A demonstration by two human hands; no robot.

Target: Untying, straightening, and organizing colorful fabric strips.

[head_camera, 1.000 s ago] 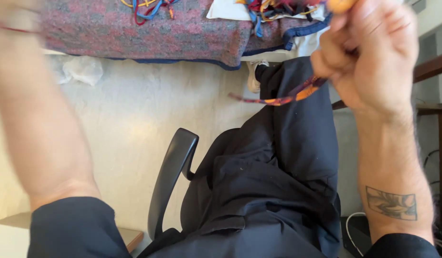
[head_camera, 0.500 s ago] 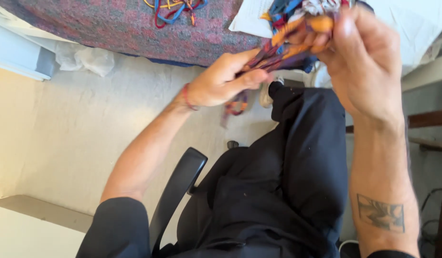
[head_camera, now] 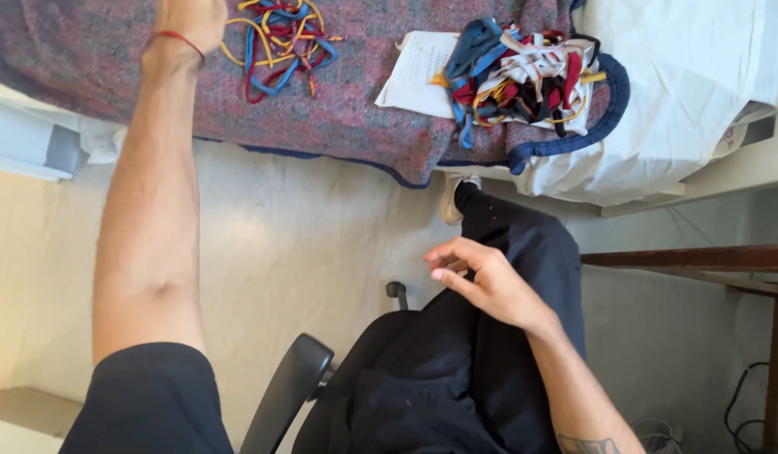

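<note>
The left hand [head_camera: 189, 18] reaches far out over the grey-and-red blanket [head_camera: 355, 118], right beside a loose tangle of yellow, blue and red cords [head_camera: 275, 42]; it is cut off by the top edge, so whether its fingers are spread or pinching cannot be told; a thin red band [head_camera: 178, 39] circles its wrist. The right hand [head_camera: 481, 282] hangs over the dark trouser leg [head_camera: 523, 252], fingers loosely curled and holding nothing. A bigger heap of mixed straps [head_camera: 523, 76] lies farther right on the blanket, partly on a sheet of paper [head_camera: 418, 67]; a white cloth [head_camera: 691, 92] lies beside it. A black chair armrest [head_camera: 288, 395] shows below.
</note>
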